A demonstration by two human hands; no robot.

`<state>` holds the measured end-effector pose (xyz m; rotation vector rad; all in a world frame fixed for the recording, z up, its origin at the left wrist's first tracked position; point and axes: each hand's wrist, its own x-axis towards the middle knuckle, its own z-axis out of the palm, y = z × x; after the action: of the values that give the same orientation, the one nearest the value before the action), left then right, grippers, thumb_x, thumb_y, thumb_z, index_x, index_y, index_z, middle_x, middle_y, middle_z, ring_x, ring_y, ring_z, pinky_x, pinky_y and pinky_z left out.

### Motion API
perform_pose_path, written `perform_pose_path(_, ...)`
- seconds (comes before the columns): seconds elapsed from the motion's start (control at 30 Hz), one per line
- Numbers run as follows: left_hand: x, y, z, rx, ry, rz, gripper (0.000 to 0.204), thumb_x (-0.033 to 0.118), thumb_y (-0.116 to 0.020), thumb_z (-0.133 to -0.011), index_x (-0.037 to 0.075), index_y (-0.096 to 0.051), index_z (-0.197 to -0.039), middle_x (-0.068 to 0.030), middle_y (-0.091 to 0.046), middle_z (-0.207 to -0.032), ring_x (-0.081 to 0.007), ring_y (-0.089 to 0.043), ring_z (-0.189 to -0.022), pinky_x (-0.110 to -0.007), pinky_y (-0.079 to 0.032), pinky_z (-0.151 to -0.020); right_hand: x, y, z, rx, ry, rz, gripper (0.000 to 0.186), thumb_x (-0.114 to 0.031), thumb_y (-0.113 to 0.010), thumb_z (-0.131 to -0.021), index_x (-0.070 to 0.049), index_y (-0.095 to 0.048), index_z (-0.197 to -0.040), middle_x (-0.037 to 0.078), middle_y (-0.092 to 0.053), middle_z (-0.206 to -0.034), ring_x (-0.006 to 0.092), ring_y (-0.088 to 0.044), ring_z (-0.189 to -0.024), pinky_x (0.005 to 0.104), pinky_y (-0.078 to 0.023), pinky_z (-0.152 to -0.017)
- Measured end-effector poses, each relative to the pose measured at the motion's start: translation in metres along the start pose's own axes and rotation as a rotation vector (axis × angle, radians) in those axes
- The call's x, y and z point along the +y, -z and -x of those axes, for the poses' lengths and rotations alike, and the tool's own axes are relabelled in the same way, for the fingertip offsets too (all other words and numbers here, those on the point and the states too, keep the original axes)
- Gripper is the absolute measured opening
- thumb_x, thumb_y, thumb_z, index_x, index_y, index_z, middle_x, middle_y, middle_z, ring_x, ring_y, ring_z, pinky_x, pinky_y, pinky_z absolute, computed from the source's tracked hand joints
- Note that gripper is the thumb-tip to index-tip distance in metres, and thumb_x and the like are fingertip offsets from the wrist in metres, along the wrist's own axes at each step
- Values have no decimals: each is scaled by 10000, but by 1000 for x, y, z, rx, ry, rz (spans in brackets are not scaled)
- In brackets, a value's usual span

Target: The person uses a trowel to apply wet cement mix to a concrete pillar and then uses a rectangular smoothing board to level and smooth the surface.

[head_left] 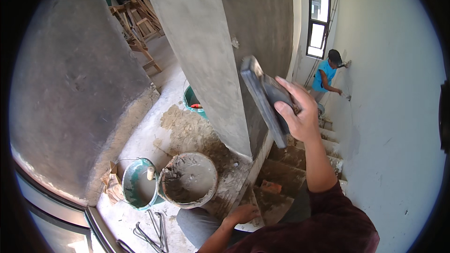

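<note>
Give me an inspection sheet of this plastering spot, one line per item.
Surface: grey plastered pillar, still bare cement; floor smeared with mortar.
Job's things: dark plastering float held edge-on against the pillar corner; round pan of wet mortar below it.
Clutter: green bucket beside the pan, another green bucket behind the pillar, bent metal rods on the floor, brick piece on a step.
Grippers: right hand grips the float; left hand rests low by the steps.
Cables: nothing seen.
Surroundings: stairs, white wall, window, wooden trestles, another person working at the wall.
</note>
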<state>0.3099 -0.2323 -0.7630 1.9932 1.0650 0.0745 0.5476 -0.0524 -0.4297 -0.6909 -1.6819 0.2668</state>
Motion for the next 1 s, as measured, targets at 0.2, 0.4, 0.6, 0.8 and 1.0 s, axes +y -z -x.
perform_pose_path(0.2,11,11,7,-67,81,-102,409,427,-555,-924,65,-651,-1087,-198,-641,-1075,-386,-586,-1062,-470,-455,-895,-13,-18,-41,263,223,-37,440,-95,-664,-860,40,-572,-1268,165,-645,-1030,223,-624,-903,315,-485,-830)
perform_pose_path(0.4,11,4,11,-39,59,-78,420,422,-549,-927,57,-642,-1112,-197,-633,-1123,-392,-578,-1084,-471,-452,-904,-23,-36,-43,165,190,108,472,-65,-695,-823,46,-591,-1270,166,-651,-964,210,-612,-864,318,-482,-788)
perform_pose_path(0.6,27,18,5,-165,106,-133,419,416,-549,-933,69,-638,-1149,-184,-628,-1140,-383,-569,-1096,-455,-453,-914,18,-28,54,142,72,202,477,-99,-695,-829,29,-587,-1275,163,-631,-908,245,-622,-765,347,-504,-675)
perform_pose_path(0.8,5,-8,8,-103,72,-112,396,403,-556,-930,55,-640,-1098,-187,-631,-1101,-386,-575,-1064,-466,-452,-892,-34,-30,-59,232,274,177,460,-71,-695,-831,35,-582,-1264,149,-616,-893,250,-609,-747,341,-488,-672)
perform_pose_path(1.0,-7,-3,2,-81,48,-86,397,427,-562,-906,86,-645,-1091,-183,-650,-1093,-386,-596,-1061,-484,-462,-882,5,-47,14,100,80,155,489,-81,-698,-836,38,-567,-1291,158,-608,-885,261,-600,-745,345,-484,-679)
